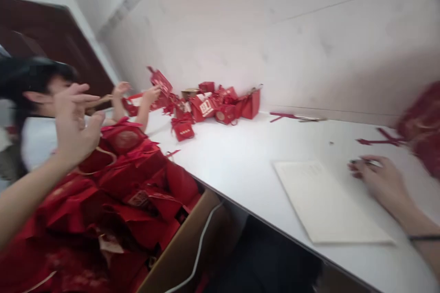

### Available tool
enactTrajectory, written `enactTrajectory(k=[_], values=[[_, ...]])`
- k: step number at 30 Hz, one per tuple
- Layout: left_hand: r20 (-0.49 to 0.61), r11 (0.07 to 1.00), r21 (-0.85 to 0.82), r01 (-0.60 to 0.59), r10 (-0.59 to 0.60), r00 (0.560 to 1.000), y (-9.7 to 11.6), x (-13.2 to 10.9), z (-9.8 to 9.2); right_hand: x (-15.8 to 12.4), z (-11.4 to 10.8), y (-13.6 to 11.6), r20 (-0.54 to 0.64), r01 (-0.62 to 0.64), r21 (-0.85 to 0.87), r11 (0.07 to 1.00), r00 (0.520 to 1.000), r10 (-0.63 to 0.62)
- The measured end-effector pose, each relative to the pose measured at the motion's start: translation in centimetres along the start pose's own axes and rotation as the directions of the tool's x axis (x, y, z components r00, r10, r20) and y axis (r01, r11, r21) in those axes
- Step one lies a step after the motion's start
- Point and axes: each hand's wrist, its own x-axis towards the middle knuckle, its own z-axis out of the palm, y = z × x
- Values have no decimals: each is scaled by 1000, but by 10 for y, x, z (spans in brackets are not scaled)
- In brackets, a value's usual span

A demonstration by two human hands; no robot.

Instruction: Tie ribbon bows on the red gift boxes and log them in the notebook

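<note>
My left hand [77,130] is raised over a large cardboard box [192,229] heaped with red gift bags [137,183]. Its fingers are stretched out and the thumb stands apart, with nothing held. On the white table, my right hand [385,185] rests with curled fingers around what looks like a pen [373,163], mostly hidden and blurred. Just left of that hand lies a pale sheet or pad of paper [330,206], with faint marks near its top edge.
A co-worker [41,110] sits at left, both hands raised near a red bag. Small red boxes and bags [209,105] are piled against the wall. Red ribbons [381,139] lie on the table [240,169]; a red heap [422,128] stands right. A white cable [199,247] crosses the box side.
</note>
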Motion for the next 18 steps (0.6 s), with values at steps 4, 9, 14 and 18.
enactTrajectory(k=[4,9,14,18], values=[[463,873,-485,-47,302,833,105,-30,62,-6,-14,-8,-13,28,-93,995,999,-29],[459,487,-873,15,813,357,227,-129,132,-14,-2,-12,58,104,-125,987,994,-97],[331,426,-856,-294,887,322,304,-208,178,-16,3,-17,78,52,-64,997,996,-47],[399,487,-811,-323,866,303,327,-223,194,-11,10,-14,113,11,29,1000,993,-15]])
